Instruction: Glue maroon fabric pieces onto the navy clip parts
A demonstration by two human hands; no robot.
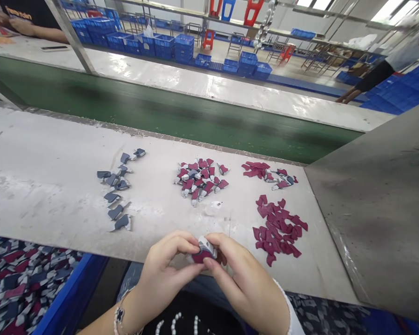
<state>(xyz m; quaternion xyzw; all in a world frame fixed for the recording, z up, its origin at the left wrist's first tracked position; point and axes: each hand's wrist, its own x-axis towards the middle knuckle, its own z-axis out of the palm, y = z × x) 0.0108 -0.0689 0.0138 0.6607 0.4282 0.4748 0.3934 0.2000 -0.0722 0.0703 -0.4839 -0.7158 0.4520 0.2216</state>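
Left hand (164, 274) and right hand (244, 286): both grips closed on a maroon-and-white piece (205, 249) at the counter (45, 186) edge, near loose maroon cut pieces (277, 228).

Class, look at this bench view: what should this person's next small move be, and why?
Probably: the left hand and right hand should set the maroon piece with its white part onto the heap of matching maroon-and-white pieces. The pinched piece looks already joined, and that heap lies just ahead, apart from the loose maroon pieces.
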